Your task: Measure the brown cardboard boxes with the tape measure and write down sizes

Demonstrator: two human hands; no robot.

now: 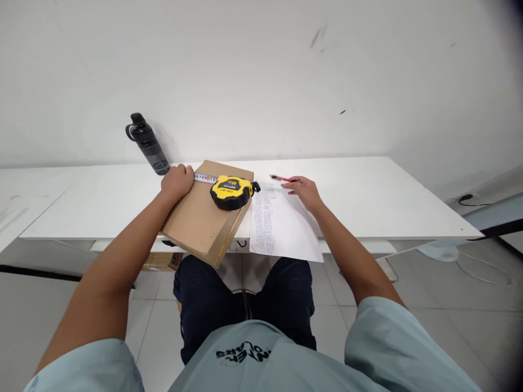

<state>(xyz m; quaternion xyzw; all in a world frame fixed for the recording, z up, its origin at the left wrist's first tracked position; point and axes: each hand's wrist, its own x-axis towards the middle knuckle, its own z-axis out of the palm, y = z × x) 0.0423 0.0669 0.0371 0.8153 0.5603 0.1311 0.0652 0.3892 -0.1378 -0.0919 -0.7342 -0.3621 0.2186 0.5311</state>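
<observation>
A brown cardboard box (196, 218) lies at a slant over the front edge of the white table. On top of it rests a yellow and black tape measure (231, 191), its metal blade (204, 178) drawn out to the left. My left hand (177, 182) is closed at the box's left edge, around the end of the blade. My right hand (302, 190) pinches a red and black pen (283, 178) above the upper part of a white sheet of paper (294, 228) covered partly in handwriting. The sheet lies just right of the box and overhangs the table edge.
Behind my left hand stands a dark bottle (150, 146) near the wall. The white table (379, 201) extends to both sides. Beneath its left part is another cardboard box (161, 262). A black plug with a cable (466, 198) is at the far right.
</observation>
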